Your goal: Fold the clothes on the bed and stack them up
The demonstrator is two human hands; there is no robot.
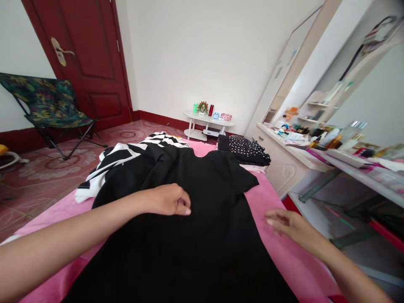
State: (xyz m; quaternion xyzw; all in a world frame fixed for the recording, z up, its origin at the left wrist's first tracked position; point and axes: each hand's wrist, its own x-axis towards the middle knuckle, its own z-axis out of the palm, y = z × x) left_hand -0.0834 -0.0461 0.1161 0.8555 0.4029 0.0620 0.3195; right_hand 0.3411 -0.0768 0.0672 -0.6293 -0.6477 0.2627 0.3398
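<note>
A black short-sleeved garment [202,240] lies spread out on a pink sheet [268,195], with its neckline and sleeves at the far end. Over its middle left is my left hand [168,199], fingers loosely curled and a gap before the thumb. No cloth shows in its grasp; whether it touches the garment I cannot tell. To the right of the garment, my right hand [292,227] hovers over the sheet, slightly blurred, fingers apart and holding nothing. A black-and-white striped cloth [118,158] lies rumpled beyond my left arm, partly under the black garment.
Folded dark patterned clothes [244,150] are stacked at the bed's far right. A dressing table [356,164] crowded with bottles stands on the right. A small white table [210,118] is by the far wall, a folding chair [59,105] by the red door [85,54].
</note>
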